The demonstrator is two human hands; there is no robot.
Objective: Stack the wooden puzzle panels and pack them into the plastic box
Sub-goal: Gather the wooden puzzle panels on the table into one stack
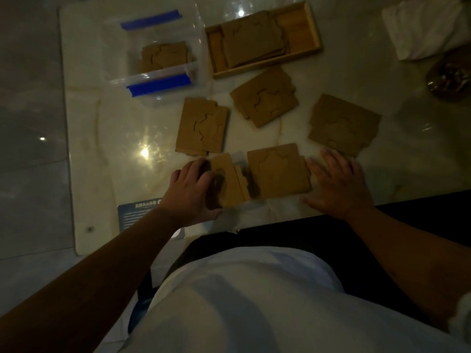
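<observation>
Left hand (193,186) at 7 o'clock, fingers curled over the near-left panel stack (229,180), gripping its left edge. Plastic box (155,57) at 11 o'clock, blue latches, lid off, some panels inside (165,56). Panel stack (202,126) just past the left hand. Center-near stack (279,169) beside the gripped one. Another stack (265,96) at 12. Wooden tray (265,38) at 1 o'clock holds more panels. Right hand (339,184) at 5 o'clock, flat, fingers spread, touching the center stack's right edge. Far-right stack (344,124) at 2 o'clock.
</observation>
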